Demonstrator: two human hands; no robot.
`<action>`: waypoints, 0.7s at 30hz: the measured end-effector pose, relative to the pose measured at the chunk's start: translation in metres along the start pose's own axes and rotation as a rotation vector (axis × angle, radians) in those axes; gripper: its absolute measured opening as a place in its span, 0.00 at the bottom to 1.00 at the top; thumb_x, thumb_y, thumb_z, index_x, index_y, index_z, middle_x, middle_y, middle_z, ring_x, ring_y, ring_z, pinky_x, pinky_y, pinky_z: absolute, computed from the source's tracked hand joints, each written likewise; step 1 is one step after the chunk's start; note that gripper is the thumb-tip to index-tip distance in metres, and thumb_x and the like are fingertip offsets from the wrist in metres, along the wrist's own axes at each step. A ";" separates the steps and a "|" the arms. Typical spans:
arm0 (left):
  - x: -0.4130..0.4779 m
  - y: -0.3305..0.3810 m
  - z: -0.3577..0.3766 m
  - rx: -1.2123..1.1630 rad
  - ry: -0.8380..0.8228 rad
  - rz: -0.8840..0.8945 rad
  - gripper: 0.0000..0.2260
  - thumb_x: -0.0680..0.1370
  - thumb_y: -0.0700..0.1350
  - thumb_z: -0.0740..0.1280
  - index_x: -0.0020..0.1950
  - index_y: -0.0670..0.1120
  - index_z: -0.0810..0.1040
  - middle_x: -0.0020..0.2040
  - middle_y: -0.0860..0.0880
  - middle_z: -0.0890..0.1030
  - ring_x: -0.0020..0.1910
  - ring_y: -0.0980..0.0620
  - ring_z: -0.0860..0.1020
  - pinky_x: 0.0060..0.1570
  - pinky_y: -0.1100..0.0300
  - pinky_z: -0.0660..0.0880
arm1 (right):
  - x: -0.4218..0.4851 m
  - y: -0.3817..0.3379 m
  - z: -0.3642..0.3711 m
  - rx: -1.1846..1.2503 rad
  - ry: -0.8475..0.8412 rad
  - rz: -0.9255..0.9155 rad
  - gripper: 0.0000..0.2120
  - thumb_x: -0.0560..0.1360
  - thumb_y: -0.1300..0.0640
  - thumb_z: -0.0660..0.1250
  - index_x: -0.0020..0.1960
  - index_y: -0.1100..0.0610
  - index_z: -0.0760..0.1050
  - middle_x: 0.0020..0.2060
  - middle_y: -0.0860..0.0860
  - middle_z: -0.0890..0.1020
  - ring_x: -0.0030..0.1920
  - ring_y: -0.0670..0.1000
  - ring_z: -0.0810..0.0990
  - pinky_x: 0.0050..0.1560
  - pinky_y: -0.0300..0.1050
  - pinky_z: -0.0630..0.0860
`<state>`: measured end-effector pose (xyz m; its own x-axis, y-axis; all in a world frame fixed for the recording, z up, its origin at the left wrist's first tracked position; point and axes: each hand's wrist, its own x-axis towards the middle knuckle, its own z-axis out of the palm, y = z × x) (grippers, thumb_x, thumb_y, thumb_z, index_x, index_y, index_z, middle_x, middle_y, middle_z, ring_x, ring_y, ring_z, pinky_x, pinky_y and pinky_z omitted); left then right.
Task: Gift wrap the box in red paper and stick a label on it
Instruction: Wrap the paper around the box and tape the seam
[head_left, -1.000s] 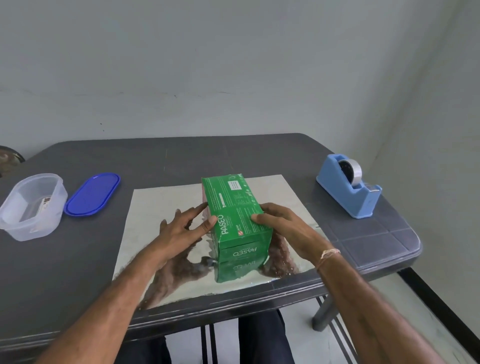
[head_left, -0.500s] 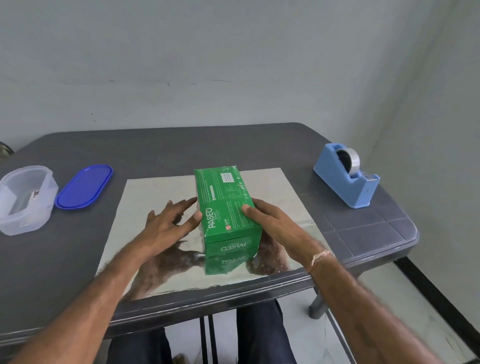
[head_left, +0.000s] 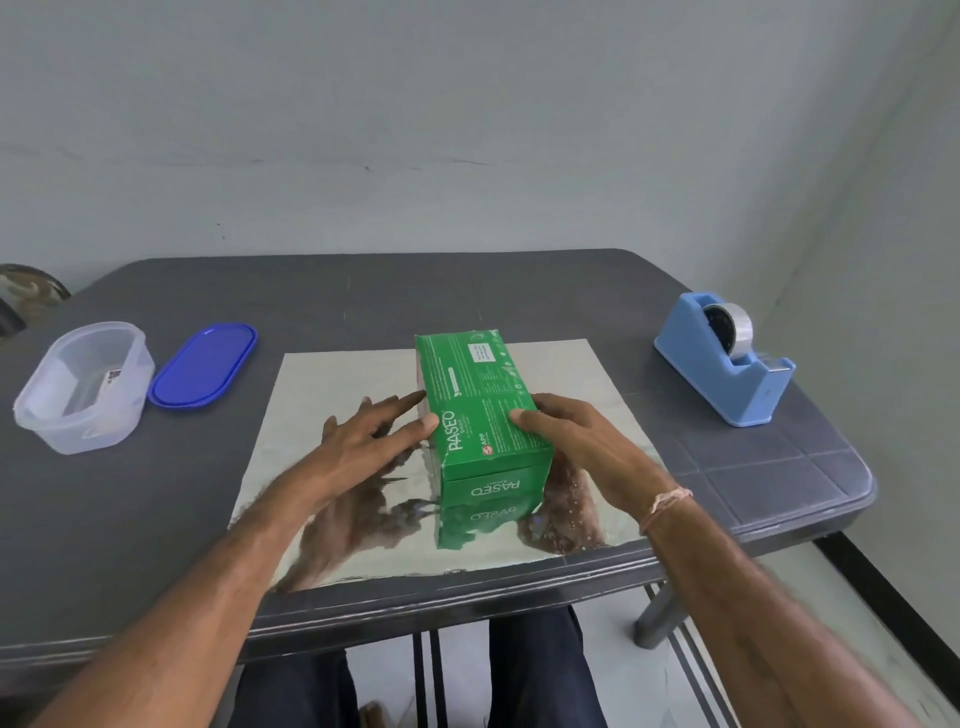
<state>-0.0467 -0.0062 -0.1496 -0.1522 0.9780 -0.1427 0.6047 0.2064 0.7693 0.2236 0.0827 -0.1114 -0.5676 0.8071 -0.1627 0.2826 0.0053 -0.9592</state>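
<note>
A green PASEO box (head_left: 480, 402) lies lengthwise in the middle of a sheet of wrapping paper (head_left: 332, 395) whose shiny silver side faces up. My left hand (head_left: 371, 441) touches the box's left side with straight fingers. My right hand (head_left: 566, 436) holds the box's right side, thumb on the top edge. Both hands mirror in the sheet. No red side of the paper shows.
A blue tape dispenser (head_left: 724, 358) stands at the right of the dark grey table (head_left: 363, 291). At the left sit a clear plastic tub (head_left: 83, 387) with a small item inside and its blue lid (head_left: 203, 371). The sheet reaches the table's near edge.
The view has shifted slightly. The box and both hands stay in nearly the same place on the sheet, hands still at its two sides.
</note>
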 end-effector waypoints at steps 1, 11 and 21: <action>0.001 0.001 -0.001 -0.013 -0.002 -0.006 0.36 0.68 0.82 0.56 0.76 0.73 0.61 0.82 0.54 0.59 0.82 0.56 0.42 0.77 0.39 0.33 | 0.002 0.000 -0.001 -0.009 0.007 -0.001 0.18 0.79 0.45 0.69 0.64 0.52 0.79 0.54 0.47 0.87 0.54 0.48 0.86 0.58 0.44 0.75; 0.000 0.002 0.002 -0.023 0.035 0.012 0.29 0.72 0.80 0.54 0.72 0.78 0.61 0.82 0.55 0.59 0.82 0.54 0.43 0.76 0.38 0.31 | 0.007 0.006 0.003 -0.007 0.106 0.004 0.18 0.75 0.45 0.74 0.59 0.55 0.79 0.50 0.50 0.87 0.49 0.50 0.87 0.54 0.47 0.79; -0.018 0.025 0.015 -0.431 0.020 0.123 0.19 0.82 0.54 0.67 0.73 0.56 0.75 0.62 0.58 0.84 0.62 0.57 0.82 0.61 0.62 0.76 | 0.007 0.007 0.005 0.022 0.110 0.010 0.19 0.75 0.45 0.74 0.59 0.56 0.78 0.49 0.51 0.87 0.50 0.51 0.87 0.53 0.46 0.79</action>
<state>-0.0165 -0.0180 -0.1372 -0.1169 0.9928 -0.0250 0.2387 0.0525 0.9697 0.2175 0.0859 -0.1201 -0.4758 0.8671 -0.1476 0.2702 -0.0155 -0.9627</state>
